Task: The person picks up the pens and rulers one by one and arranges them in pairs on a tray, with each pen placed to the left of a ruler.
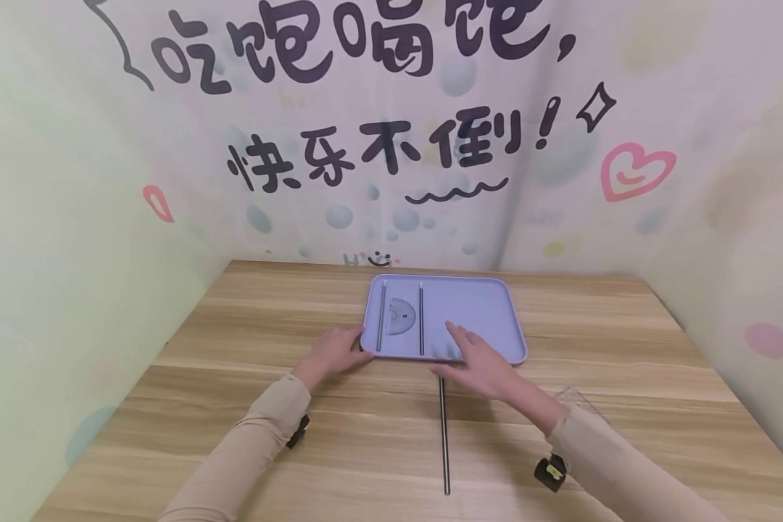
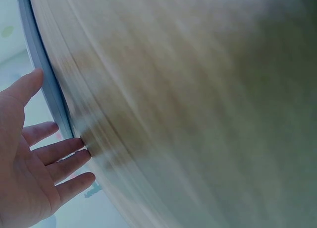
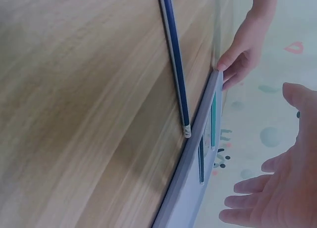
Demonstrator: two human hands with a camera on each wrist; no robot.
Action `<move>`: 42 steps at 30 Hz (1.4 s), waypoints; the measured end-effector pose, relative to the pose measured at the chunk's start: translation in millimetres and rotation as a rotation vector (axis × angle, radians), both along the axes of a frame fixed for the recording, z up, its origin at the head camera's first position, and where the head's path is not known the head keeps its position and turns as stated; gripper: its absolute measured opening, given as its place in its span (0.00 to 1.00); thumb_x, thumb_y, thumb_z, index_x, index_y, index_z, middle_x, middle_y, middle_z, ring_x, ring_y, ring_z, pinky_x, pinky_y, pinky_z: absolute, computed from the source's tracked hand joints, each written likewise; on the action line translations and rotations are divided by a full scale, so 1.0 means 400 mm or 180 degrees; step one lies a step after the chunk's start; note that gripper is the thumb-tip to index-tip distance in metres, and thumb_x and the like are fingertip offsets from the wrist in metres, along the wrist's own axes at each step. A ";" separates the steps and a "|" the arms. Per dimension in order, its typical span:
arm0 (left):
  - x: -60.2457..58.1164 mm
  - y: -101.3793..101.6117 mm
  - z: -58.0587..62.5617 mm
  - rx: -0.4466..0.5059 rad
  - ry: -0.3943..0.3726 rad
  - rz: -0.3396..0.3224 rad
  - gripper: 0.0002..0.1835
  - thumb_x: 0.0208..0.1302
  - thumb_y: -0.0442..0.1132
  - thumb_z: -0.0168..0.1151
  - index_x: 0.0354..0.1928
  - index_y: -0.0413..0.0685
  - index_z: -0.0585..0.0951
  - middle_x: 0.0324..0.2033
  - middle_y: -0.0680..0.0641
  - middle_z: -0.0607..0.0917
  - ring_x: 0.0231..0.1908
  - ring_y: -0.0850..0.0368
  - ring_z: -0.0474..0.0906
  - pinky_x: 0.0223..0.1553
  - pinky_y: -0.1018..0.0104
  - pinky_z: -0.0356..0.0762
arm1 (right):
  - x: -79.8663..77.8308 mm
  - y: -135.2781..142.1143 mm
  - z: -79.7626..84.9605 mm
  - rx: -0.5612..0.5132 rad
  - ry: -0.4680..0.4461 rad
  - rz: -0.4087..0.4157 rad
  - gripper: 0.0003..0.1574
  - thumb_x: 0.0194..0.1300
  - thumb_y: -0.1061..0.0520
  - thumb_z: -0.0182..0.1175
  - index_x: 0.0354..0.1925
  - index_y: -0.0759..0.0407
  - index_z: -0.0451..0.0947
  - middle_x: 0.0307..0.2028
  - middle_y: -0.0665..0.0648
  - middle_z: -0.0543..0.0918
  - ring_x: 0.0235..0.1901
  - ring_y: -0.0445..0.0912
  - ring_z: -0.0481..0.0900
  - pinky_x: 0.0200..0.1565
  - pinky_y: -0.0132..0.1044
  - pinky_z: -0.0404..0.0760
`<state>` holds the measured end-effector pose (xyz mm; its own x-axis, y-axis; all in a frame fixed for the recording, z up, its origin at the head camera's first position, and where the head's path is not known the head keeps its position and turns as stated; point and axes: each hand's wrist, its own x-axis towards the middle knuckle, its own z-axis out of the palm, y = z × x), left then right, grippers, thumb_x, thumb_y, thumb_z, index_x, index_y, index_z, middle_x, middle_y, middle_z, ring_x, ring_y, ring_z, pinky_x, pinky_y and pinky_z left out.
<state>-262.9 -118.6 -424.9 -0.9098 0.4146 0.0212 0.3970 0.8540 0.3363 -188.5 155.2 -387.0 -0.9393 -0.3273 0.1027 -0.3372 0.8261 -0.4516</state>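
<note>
While the left hand touches the tray with extended fingers, the loose pencil lies on the surface, its long axis pointing at the tray's near edge. Nearer is the right hand, open and empty, by the pencil's far end.

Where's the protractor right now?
In the head view, the protractor lies in the left part of the purple tray, between the green pencil on its left and the dark pencil on its right.

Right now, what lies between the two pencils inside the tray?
A protractor lies on the tray between the teal pencil and the dark pencil, as the head view shows.
</note>
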 end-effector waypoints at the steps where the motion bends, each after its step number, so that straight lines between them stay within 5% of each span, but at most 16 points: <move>1: 0.000 0.001 0.000 -0.0019 -0.0012 0.0018 0.32 0.56 0.51 0.62 0.59 0.40 0.70 0.52 0.38 0.77 0.53 0.42 0.72 0.55 0.52 0.69 | 0.003 0.001 0.000 0.0029 0.0015 0.0008 0.54 0.56 0.32 0.54 0.68 0.61 0.51 0.63 0.71 0.60 0.62 0.64 0.58 0.59 0.58 0.61; 21: 0.004 0.007 0.002 -0.0028 -0.0056 0.0098 0.33 0.55 0.52 0.62 0.59 0.41 0.69 0.51 0.39 0.78 0.52 0.44 0.73 0.54 0.53 0.70 | 0.050 0.045 -0.027 0.0599 0.0456 0.0155 0.53 0.56 0.34 0.54 0.68 0.62 0.51 0.65 0.71 0.55 0.63 0.67 0.51 0.60 0.63 0.55; 42: 0.003 0.006 0.000 -0.0005 -0.0035 0.0085 0.33 0.55 0.52 0.62 0.59 0.41 0.70 0.49 0.39 0.79 0.49 0.45 0.75 0.53 0.54 0.71 | 0.091 0.117 -0.050 0.0732 0.0469 0.0125 0.55 0.55 0.32 0.53 0.68 0.63 0.51 0.66 0.70 0.52 0.64 0.66 0.50 0.61 0.61 0.54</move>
